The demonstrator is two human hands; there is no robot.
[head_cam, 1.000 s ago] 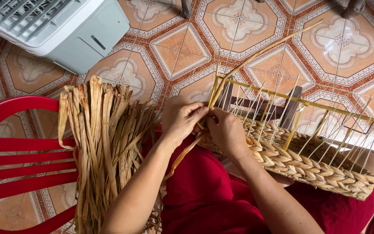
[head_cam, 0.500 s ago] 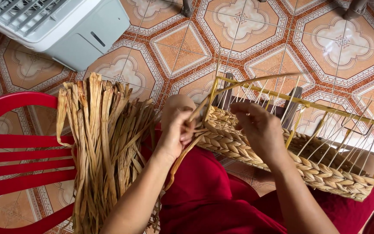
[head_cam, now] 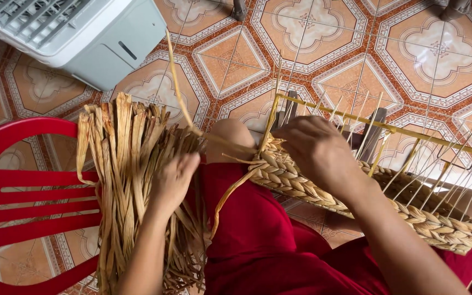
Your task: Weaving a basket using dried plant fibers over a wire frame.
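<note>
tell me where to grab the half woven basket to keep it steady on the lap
Probably best on the braided rim at the near-left corner, from above, where the right hand presses now. The half-woven basket lies tilted across the lap, and its thin upright stakes look too flimsy to hold. The left hand is at the bundle of dried strands.

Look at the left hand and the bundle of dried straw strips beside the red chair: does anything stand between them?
Nothing visible does. The left hand already rests in the bundle of straw strips, fingers among the strands. The right hand is apart, on the woven basket.
</note>
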